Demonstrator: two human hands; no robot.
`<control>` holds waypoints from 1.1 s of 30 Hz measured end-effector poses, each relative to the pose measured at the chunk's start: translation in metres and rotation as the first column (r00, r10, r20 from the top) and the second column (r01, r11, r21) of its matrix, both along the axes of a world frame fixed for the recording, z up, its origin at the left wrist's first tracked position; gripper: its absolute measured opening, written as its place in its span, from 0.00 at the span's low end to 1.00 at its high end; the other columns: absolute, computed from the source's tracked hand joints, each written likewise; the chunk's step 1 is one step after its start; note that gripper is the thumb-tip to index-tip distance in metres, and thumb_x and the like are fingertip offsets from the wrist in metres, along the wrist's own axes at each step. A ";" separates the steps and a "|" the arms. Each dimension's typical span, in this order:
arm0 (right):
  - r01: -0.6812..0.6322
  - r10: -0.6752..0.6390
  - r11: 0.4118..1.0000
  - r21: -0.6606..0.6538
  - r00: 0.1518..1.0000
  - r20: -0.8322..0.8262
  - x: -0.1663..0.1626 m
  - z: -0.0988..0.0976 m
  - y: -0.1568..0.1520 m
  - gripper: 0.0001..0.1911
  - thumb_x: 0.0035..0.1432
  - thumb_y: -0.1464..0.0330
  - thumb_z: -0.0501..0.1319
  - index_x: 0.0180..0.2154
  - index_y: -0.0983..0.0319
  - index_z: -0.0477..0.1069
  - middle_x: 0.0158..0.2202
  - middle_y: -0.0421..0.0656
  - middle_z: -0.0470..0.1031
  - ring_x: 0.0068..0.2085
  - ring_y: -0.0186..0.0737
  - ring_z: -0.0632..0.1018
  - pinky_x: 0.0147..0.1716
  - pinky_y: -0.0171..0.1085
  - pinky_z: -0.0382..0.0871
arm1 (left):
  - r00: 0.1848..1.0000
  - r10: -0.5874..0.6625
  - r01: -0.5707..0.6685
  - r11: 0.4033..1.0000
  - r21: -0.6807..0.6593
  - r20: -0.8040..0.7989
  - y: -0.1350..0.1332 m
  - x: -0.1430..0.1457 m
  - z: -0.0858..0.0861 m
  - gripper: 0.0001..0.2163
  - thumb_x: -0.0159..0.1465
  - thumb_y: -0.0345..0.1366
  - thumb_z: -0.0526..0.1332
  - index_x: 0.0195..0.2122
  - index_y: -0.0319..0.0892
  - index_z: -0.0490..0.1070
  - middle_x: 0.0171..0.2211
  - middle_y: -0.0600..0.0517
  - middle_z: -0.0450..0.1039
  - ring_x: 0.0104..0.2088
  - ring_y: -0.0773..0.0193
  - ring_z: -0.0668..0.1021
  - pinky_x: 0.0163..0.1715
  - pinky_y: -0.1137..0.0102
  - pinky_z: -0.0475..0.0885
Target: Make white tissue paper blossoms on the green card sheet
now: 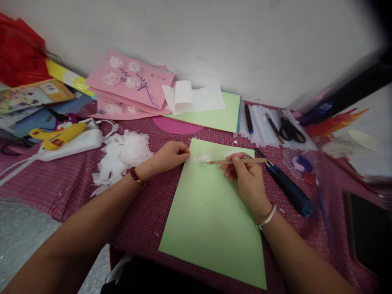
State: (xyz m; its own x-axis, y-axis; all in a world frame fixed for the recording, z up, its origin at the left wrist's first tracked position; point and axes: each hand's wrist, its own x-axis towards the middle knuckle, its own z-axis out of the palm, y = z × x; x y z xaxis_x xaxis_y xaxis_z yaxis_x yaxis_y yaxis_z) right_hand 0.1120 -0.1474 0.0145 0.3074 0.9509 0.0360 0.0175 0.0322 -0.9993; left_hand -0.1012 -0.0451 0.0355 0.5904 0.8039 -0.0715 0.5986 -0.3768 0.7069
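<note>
I am holding a thin wooden stick [235, 161] in my right hand [249, 179], fingers pinched closed around its back end, and its tip is pressing on a small white tissue tuft [203, 157] near the far edge of the green card [211, 216]. My left hand [171, 156] is curling loosely, its fingertips steadying the card's far left corner; it is gripping nothing that I can see. A second white tuft [232, 152] is sitting just beside my right fingers. I judge the work is only beginning: two tufts are placed and most of the card is lying bare. The heap of tissue scraps [121, 157] is waiting on the table's checked cloth [76, 179], left of the card.
</note>
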 end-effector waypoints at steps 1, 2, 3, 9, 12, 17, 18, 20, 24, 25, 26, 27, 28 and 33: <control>0.012 -0.012 1.000 -0.006 1.000 -0.005 0.000 0.001 -0.001 0.10 0.61 0.61 0.57 0.33 0.61 0.68 0.24 0.39 0.74 0.21 0.31 0.71 0.18 0.30 0.59 | 1.000 0.002 -0.002 1.000 0.007 -0.001 0.001 0.000 -0.002 0.09 0.56 0.33 0.55 0.27 0.37 0.73 0.23 0.54 0.70 0.24 0.70 0.68 0.24 0.74 0.59; 0.015 -0.015 1.000 -0.014 1.000 -0.008 0.001 0.001 -0.001 0.10 0.61 0.61 0.58 0.32 0.60 0.68 0.23 0.39 0.74 0.21 0.31 0.71 0.18 0.30 0.59 | 1.000 0.007 -0.007 1.000 0.017 -0.003 0.001 0.000 -0.004 0.09 0.56 0.33 0.55 0.27 0.37 0.74 0.23 0.53 0.71 0.24 0.69 0.68 0.24 0.73 0.59; 0.012 -0.012 1.000 -0.022 1.000 -0.008 0.001 0.001 -0.001 0.09 0.61 0.62 0.58 0.32 0.60 0.68 0.23 0.39 0.73 0.21 0.31 0.71 0.17 0.30 0.59 | 1.000 0.012 -0.012 0.999 0.031 -0.004 0.002 0.000 -0.005 0.09 0.56 0.33 0.56 0.28 0.37 0.75 0.24 0.53 0.72 0.24 0.69 0.69 0.25 0.73 0.60; 0.032 -0.032 0.999 -0.013 0.999 0.005 0.001 -0.002 0.002 0.12 0.61 0.59 0.57 0.34 0.61 0.68 0.26 0.40 0.74 0.20 0.30 0.71 0.16 0.30 0.58 | 0.998 0.063 -0.062 0.995 0.079 -0.011 0.002 0.001 -0.006 0.09 0.56 0.34 0.58 0.28 0.37 0.77 0.25 0.52 0.76 0.26 0.68 0.73 0.26 0.74 0.61; 0.035 -0.034 0.999 -0.014 0.999 0.036 0.001 -0.002 0.003 0.12 0.61 0.59 0.57 0.34 0.61 0.69 0.27 0.40 0.74 0.20 0.29 0.70 0.16 0.29 0.58 | 0.996 0.089 -0.088 0.994 0.072 -0.010 0.003 0.001 -0.006 0.08 0.55 0.33 0.58 0.28 0.37 0.77 0.26 0.52 0.76 0.26 0.68 0.73 0.26 0.73 0.62; 0.036 -0.034 0.999 -0.025 0.997 0.065 0.001 -0.003 0.005 0.13 0.61 0.58 0.57 0.35 0.61 0.69 0.27 0.40 0.75 0.19 0.29 0.71 0.14 0.29 0.56 | 0.992 0.125 -0.125 0.991 0.046 0.012 -0.001 0.002 0.001 0.07 0.55 0.34 0.59 0.27 0.37 0.75 0.23 0.53 0.73 0.24 0.70 0.70 0.24 0.74 0.60; 0.034 -0.032 0.999 -0.024 0.998 0.062 0.001 -0.004 0.005 0.13 0.61 0.58 0.57 0.35 0.61 0.69 0.27 0.40 0.74 0.19 0.29 0.71 0.13 0.29 0.56 | 0.992 0.119 -0.119 0.993 0.018 0.039 -0.004 0.003 0.004 0.07 0.55 0.34 0.59 0.26 0.37 0.74 0.22 0.54 0.72 0.23 0.70 0.69 0.23 0.75 0.59; 0.034 -0.033 0.999 -0.024 0.998 0.045 0.002 -0.004 0.005 0.13 0.61 0.58 0.58 0.34 0.61 0.69 0.27 0.40 0.74 0.19 0.29 0.71 0.13 0.29 0.56 | 0.990 0.082 -0.073 0.994 -0.079 0.111 -0.014 0.006 0.014 0.08 0.55 0.36 0.59 0.27 0.37 0.73 0.21 0.55 0.69 0.22 0.72 0.66 0.21 0.76 0.58; 0.053 -0.053 0.998 -0.023 0.999 -0.011 0.005 -0.006 0.005 0.13 0.60 0.58 0.58 0.34 0.61 0.69 0.26 0.40 0.75 0.19 0.30 0.71 0.13 0.29 0.56 | 0.985 0.003 0.040 0.968 -0.248 0.172 -0.032 0.021 0.030 0.09 0.56 0.38 0.59 0.27 0.37 0.73 0.21 0.56 0.67 0.21 0.74 0.64 0.20 0.76 0.56; 0.063 -0.064 0.998 -0.015 0.998 -0.025 0.006 -0.007 0.006 0.13 0.60 0.58 0.59 0.34 0.61 0.69 0.25 0.40 0.75 0.19 0.30 0.71 0.13 0.29 0.56 | 0.988 -0.003 0.043 0.965 -0.260 0.154 -0.034 0.026 0.032 0.09 0.56 0.38 0.59 0.27 0.37 0.73 0.20 0.56 0.66 0.20 0.74 0.63 0.19 0.76 0.55; 0.076 -0.076 0.997 -0.003 0.996 -0.038 0.008 -0.007 0.006 0.13 0.60 0.58 0.59 0.34 0.61 0.69 0.25 0.40 0.75 0.19 0.30 0.71 0.13 0.29 0.56 | 0.992 -0.008 0.041 0.964 -0.262 0.126 -0.035 0.031 0.032 0.09 0.56 0.37 0.59 0.26 0.37 0.73 0.20 0.56 0.66 0.20 0.74 0.63 0.19 0.76 0.55; 0.091 -0.090 0.996 0.012 0.995 -0.052 0.009 -0.008 0.006 0.13 0.60 0.58 0.59 0.33 0.61 0.69 0.25 0.40 0.75 0.18 0.29 0.71 0.13 0.29 0.56 | 0.996 -0.010 0.033 0.967 -0.252 0.092 -0.034 0.036 0.031 0.08 0.55 0.36 0.59 0.25 0.37 0.73 0.19 0.56 0.65 0.19 0.74 0.62 0.18 0.76 0.55; 0.107 -0.105 0.994 0.027 0.992 -0.065 0.011 -0.008 0.006 0.12 0.60 0.58 0.59 0.33 0.61 0.69 0.25 0.40 0.74 0.18 0.29 0.71 0.12 0.29 0.56 | 0.999 -0.010 0.022 0.973 -0.230 0.053 -0.031 0.040 0.028 0.07 0.54 0.35 0.59 0.24 0.37 0.73 0.18 0.56 0.65 0.19 0.74 0.62 0.18 0.76 0.55; 0.143 -0.135 0.988 0.053 0.981 -0.139 0.013 -0.005 0.005 0.11 0.60 0.61 0.58 0.30 0.61 0.68 0.21 0.38 0.72 0.17 0.29 0.70 0.13 0.28 0.56 | 0.997 0.021 -0.024 0.999 -0.040 -0.078 -0.015 0.053 0.012 0.05 0.51 0.31 0.58 0.21 0.37 0.71 0.18 0.55 0.67 0.20 0.72 0.66 0.20 0.75 0.57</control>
